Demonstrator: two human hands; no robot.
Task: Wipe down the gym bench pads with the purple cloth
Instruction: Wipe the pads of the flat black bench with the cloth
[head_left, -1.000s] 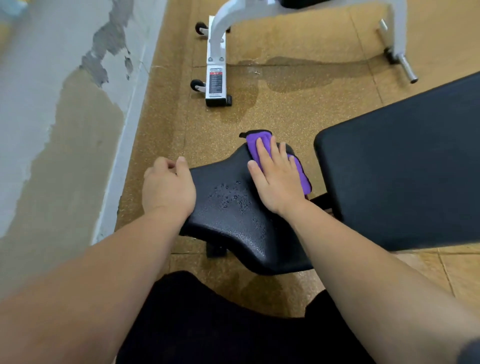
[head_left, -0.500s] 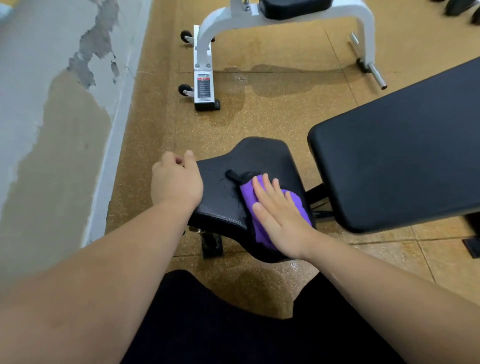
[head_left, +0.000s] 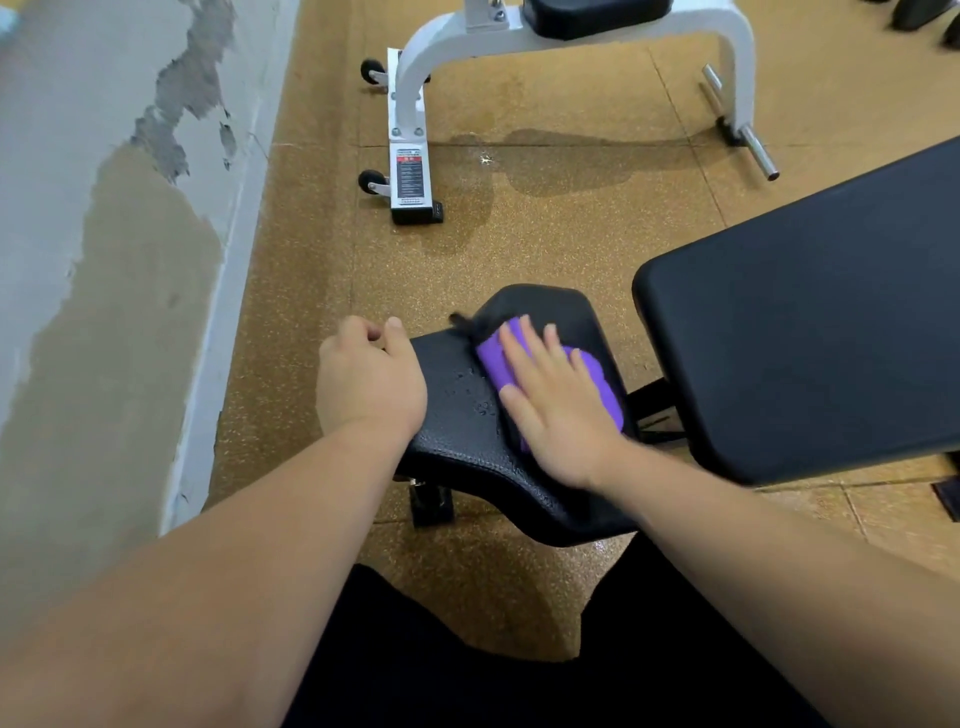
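The small black seat pad (head_left: 467, 441) of the gym bench lies in the middle of the head view, with water droplets on its left half. My right hand (head_left: 558, 410) presses flat, fingers straight, on the purple cloth (head_left: 597, 379) on the pad's right side. My left hand (head_left: 369, 382) grips the pad's left edge with curled fingers. The long black back pad (head_left: 810, 322) slopes up to the right, apart from the seat pad.
A white-framed machine (head_left: 410, 104) with small wheels stands on the brown speckled floor beyond the bench. A wet patch (head_left: 545, 161) darkens the floor under it. A peeling grey wall (head_left: 104, 260) runs along the left. My dark-clothed legs fill the bottom.
My right hand slid the purple cloth from the seat pad's far tip back toward me, then forward again to the pad's right middle. My left hand kept its grip on the left edge.
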